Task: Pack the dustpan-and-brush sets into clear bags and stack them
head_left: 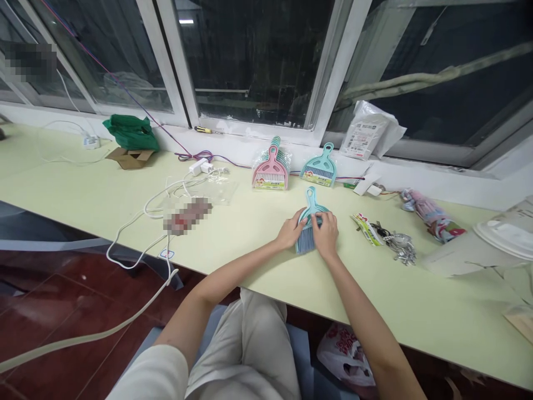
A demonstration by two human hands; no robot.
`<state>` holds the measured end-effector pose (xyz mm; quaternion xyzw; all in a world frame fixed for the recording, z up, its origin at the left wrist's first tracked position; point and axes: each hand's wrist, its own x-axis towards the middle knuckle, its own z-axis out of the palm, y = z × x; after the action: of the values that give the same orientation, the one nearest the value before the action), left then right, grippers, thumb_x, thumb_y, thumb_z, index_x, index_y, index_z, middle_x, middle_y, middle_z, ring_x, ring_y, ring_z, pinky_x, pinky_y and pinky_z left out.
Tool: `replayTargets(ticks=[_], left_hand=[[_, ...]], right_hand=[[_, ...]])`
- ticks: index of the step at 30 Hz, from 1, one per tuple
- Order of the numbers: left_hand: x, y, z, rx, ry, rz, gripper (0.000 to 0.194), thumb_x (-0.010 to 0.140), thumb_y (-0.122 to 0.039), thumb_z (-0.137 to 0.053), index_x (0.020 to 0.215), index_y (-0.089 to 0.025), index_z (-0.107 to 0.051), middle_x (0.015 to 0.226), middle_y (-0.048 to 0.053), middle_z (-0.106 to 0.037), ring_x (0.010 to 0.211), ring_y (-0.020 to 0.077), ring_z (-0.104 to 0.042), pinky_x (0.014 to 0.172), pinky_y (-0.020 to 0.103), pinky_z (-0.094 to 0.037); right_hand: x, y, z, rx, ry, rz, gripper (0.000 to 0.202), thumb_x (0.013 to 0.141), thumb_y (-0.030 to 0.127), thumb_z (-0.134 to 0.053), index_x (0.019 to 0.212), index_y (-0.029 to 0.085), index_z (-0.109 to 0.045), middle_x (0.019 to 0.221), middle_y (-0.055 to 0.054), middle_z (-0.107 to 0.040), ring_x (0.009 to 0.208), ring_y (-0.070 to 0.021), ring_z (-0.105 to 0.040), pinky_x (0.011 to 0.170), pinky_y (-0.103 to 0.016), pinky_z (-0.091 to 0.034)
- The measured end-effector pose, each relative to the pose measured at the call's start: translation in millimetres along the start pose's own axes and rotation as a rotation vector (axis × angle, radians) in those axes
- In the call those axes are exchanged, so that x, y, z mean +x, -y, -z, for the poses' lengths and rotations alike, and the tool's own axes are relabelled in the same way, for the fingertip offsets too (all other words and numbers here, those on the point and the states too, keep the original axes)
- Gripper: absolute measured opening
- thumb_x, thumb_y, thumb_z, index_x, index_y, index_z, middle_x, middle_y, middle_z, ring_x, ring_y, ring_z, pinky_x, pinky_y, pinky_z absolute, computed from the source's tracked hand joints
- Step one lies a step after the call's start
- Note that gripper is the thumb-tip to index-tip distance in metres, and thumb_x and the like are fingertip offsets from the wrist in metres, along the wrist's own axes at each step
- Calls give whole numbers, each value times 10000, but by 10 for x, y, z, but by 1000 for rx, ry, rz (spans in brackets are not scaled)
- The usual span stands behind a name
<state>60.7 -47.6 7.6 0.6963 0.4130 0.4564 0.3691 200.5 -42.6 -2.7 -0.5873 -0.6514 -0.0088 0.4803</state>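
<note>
On the pale yellow table, both hands hold a light blue dustpan and brush set, its handle pointing toward the windows and its bristles toward me. My left hand grips its left edge with the thumb on top. From the right, my right hand presses its fingers on the upper part of the brush. Farther back stand packed sets: a pink one at the front of a stack, and a teal one beside it. A green and yellow label card lies to the right, near my right hand.
White cables, a power strip and a clear plastic bag lie left on the table. Silvery ties, an umbrella-like bundle and a white bucket are right. A green bag sits on a cardboard box.
</note>
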Motion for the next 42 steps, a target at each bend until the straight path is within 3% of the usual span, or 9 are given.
replayTargets(ticks=[6,12,15,18,21,23,29,37,42], left_hand=[[103,-132,168,51,54,-85,490,966,-432,-340,1376,-210,-494,1316,63,-594,1166,216,-571,1015,328,-405],[233,-44,112,226,7,-133,436,948,-225,-367,1364,-237,-498,1139,59,-685,952,178,-652,881,291,-474],[303,-53,195,378,-75,-146,493,912,-131,-376,1377,-251,-488,1126,69,-684,946,180,-645,875,292,-467],[409,-86,461,525,-253,-31,532,893,-92,-366,1403,-211,-460,1112,105,-679,957,197,-639,892,303,-448],[488,-45,789,598,-345,112,494,909,-142,-366,1389,-196,-469,1106,107,-678,1004,222,-626,912,315,-434],[496,46,958,617,-301,207,448,902,-159,-371,1318,-187,-534,1115,102,-676,1049,238,-608,909,315,-435],[358,435,1122,785,-122,450,328,893,-233,-408,1095,-115,-639,1072,170,-657,1065,268,-585,873,322,-435],[349,589,1311,972,-113,447,482,924,-473,-378,1109,-117,-644,1186,200,-570,1154,308,-507,930,393,-399],[446,573,1367,1097,41,402,395,916,-393,-408,1009,-115,-673,1100,197,-636,1075,289,-565,923,396,-381]], right_hand=[[75,-40,65,75,-64,-52,321,935,470,-373,799,217,-516,864,-42,-530,875,-204,-525,840,-342,-412],[59,70,92,35,-123,-42,274,941,426,-349,808,225,-478,873,-50,-510,885,-217,-509,833,-352,-400],[63,109,220,-29,-196,-5,273,954,362,-294,799,222,-470,857,-67,-509,868,-228,-503,806,-360,-391],[119,93,379,-134,-217,62,294,952,309,-275,769,219,-486,831,-76,-519,846,-231,-495,782,-356,-373],[204,-8,431,-280,-125,61,261,928,304,-353,776,209,-543,845,-80,-553,858,-229,-497,757,-336,-360],[237,-122,378,-379,-15,24,261,916,292,-375,806,197,-591,876,-88,-579,889,-229,-507,746,-324,-359],[175,-434,116,-577,349,-105,294,896,334,-448,839,158,-676,928,-122,-641,922,-238,-569,750,-323,-388],[316,-413,117,-623,483,-209,337,760,444,-617,942,172,-699,1053,-129,-649,974,-278,-618,796,-372,-430],[510,-359,107,-646,654,-231,312,718,393,-641,911,160,-717,1003,-143,-688,968,-271,-637,795,-364,-432]])
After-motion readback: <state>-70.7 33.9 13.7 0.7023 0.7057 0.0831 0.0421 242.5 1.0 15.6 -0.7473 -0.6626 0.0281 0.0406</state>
